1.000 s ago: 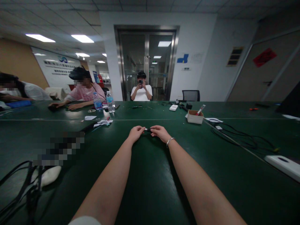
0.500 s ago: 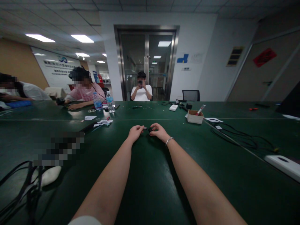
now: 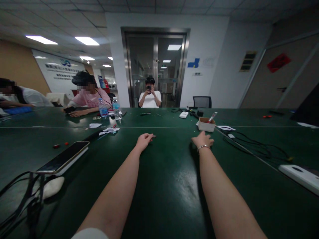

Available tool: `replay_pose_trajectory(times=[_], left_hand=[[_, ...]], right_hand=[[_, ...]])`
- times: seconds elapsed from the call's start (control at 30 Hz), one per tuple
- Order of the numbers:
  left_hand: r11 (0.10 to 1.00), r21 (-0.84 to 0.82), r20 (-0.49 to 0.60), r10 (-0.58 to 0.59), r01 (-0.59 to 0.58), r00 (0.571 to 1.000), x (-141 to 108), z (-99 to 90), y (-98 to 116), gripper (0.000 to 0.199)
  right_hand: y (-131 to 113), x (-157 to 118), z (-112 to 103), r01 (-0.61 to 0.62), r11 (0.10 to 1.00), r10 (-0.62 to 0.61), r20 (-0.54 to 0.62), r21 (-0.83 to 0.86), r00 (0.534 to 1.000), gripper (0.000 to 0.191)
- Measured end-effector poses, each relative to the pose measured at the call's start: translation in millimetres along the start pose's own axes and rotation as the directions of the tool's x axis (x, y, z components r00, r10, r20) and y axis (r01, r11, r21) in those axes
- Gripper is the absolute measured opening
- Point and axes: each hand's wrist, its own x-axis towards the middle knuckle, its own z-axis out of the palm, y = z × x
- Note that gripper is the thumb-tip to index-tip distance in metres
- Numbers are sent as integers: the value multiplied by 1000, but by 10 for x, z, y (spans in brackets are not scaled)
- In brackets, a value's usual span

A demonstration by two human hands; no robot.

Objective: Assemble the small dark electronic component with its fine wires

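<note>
Mid-frame, your left hand (image 3: 144, 142) pinches a small, greyish stick (image 3: 154, 136). Your right hand (image 3: 202, 140), farther right, has fingers apart.

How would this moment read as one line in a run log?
left hand: pinching small object | right hand: near box, underside hidden | left side of green table: phone, cables

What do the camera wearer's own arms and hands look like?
The left hand and right hand are gloveless. A thin, silver-coloured bangle circles the right wrist; the left wrist is bare. A pale, whitish sleeve edge shows on the left arm at the bottom of the picture; the right forearm shows no sleeve.
</note>
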Motion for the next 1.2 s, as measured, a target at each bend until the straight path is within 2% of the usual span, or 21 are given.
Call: replay_pose_trajectory(times=[0.03, 0.1, 0.17, 0.2, 0.23, 0.3, 0.33, 0.4, 0.53, 0.63, 0.73, 0.83, 0.9, 1.0, 1.03, 1.1, 1.2], left_hand=[[1000, 10, 3, 0, 0, 1000, -8, -1, 9, 45], [1000, 31, 12, -2, 2, 1000, -23, 2, 27, 44], [999, 47, 21, -5, 4, 1000, -31, 14, 37, 44], [999, 52, 23, -4, 2, 1000, -30, 23, 37, 43], [998, 56, 21, 1, -2, 1000, -27, 33, 35, 43], [998, 57, 11, 18, -18, 1000, -16, 53, 25, 42], [998, 55, 5, 30, -30, 1000, -11, 61, 21, 40], [997, 52, 5, 52, -53, 999, -7, 69, 18, 36], [996, 39, 28, 80, -81, 996, -26, 68, 43, 30], [995, 31, 72, 93, -96, 993, -40, 86, 63, 26], [995, -2, 82, 97, -97, 992, -38, 118, 65, 28], [996, -78, 39, 50, -47, 998, -33, 130, 57, 40], [997, -78, 42, 1, 3, 999, -33, 118, 54, 44], [999, -35, 62, -26, 28, 998, -32, 91, 59, 46], [999, -24, 68, -30, 32, 997, -32, 86, 64, 47], [999, -6, 78, -40, 41, 996, -36, 81, 76, 47], [999, 14, 89, -39, 38, 995, -58, 78, 88, 45]], right_hand=[[-75, -45, -44, -27, 1000, 27, -33, 8, 999, 53], [-329, -180, -83, 164, 986, -163, -24, 17, 986, 43], [-638, -345, -54, 322, 947, -322, -38, -7, 946, 41], [-783, -430, -19, 384, 923, -384, -10, 20, 923, 42], [-912, -513, 26, 467, 879, -473, 50, 98, 880, 42], [-1109, -658, 131, 607, 716, -682, 158, 346, 714, 38], [-1177, -718, 186, 629, 664, -730, 169, 403, 662, 33], [-1262, -810, 285, 648, 603, -778, 164, 465, 607, 30], [-1306, -906, 437, 655, 534, -817, 127, 534, 562, 28], [-1296, -906, 506, 646, 522, -817, 111, 557, 565, 29], [-1258, -728, 480, 633, 554, -791, 105, 541, 603, 24], [-1106, -250, 329, 613, 636, -722, 81, 469, 687, 14], [-903, 170, 220, 559, 766, -602, 50, 318, 797, 12], [-520, 695, 198, 477, 865, -492, 82, 153, 867, 17], [-399, 798, 242, 460, 879, -474, 126, 128, 871, 20], [-201, 881, 383, 499, 864, -501, 205, 63, 841, 21], [-17, 802, 571, 557, 828, -543, 148, -69, 826, 23]])
